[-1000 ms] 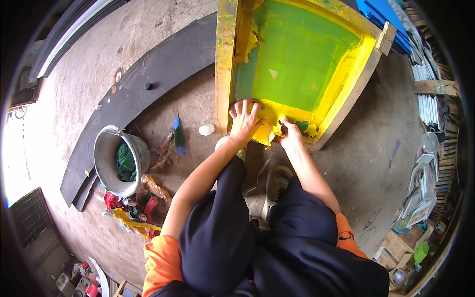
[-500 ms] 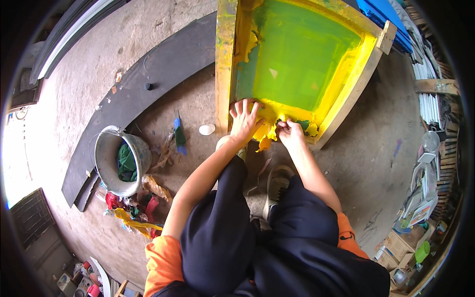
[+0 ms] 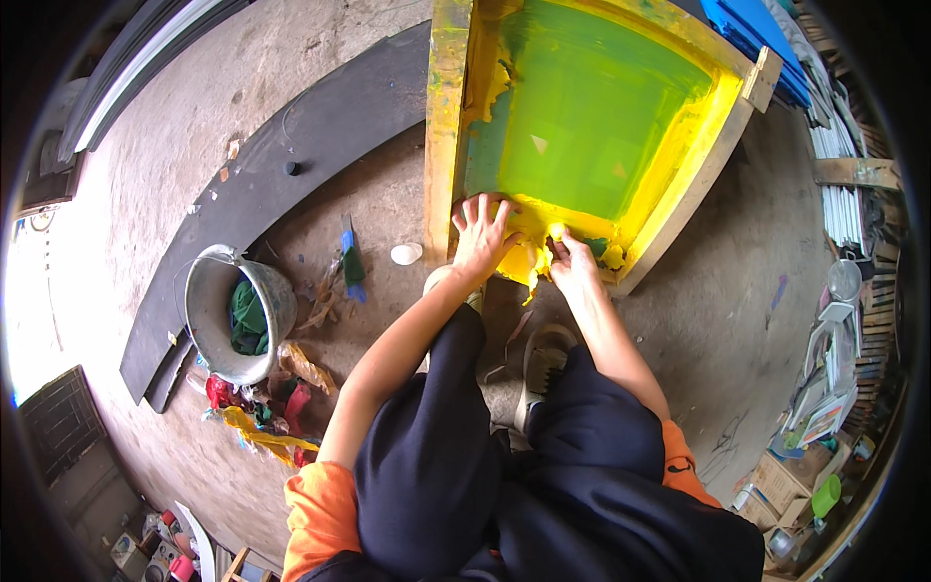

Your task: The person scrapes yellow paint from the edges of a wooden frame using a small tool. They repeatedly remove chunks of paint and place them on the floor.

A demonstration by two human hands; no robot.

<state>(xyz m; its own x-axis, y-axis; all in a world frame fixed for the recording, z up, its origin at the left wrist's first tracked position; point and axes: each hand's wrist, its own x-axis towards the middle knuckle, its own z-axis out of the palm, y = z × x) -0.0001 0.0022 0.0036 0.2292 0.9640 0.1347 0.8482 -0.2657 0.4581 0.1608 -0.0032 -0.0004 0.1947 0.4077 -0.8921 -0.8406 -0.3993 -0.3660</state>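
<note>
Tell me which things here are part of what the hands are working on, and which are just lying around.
In use: wooden screen frame, yellow tape, left hand, right hand.

Lying about: metal bucket, white lump, coloured scraps, blue sheets.

Right hand shifted slightly along near edge of screen-printing frame: in earliest picture fingers sat at darker green patch near frame's lower corner; later they moved a little leftward toward left hand, pinching at strip of yellow tape. Gap between two hands narrowed. Left hand shifted barely, fingers spread a bit wider on yellow edge. Loose yellow flap between hands hung a bit lower below frame edge. View itself moved only marginally.
</note>
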